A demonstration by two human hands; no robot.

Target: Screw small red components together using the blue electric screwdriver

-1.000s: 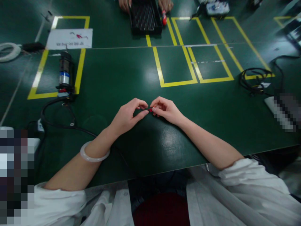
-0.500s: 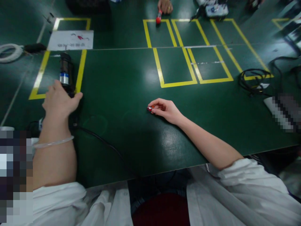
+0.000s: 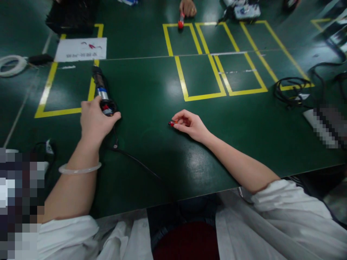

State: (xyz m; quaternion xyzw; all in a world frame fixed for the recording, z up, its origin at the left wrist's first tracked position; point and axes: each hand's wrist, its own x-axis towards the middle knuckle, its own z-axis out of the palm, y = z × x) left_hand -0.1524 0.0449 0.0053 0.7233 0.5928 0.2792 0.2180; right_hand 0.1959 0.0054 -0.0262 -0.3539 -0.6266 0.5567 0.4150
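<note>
Our left hand (image 3: 96,117) has its fingers curled around the rear of a black and silver cylindrical tool with a blue band (image 3: 102,90), tilted over the left part of the green surface (image 3: 141,86). Our right hand (image 3: 192,126) pinches a tiny red and black piece (image 3: 171,123) between its fingers near the surface's middle, well back from the near edge, with a black cable (image 3: 138,161) running toward that edge.
</note>
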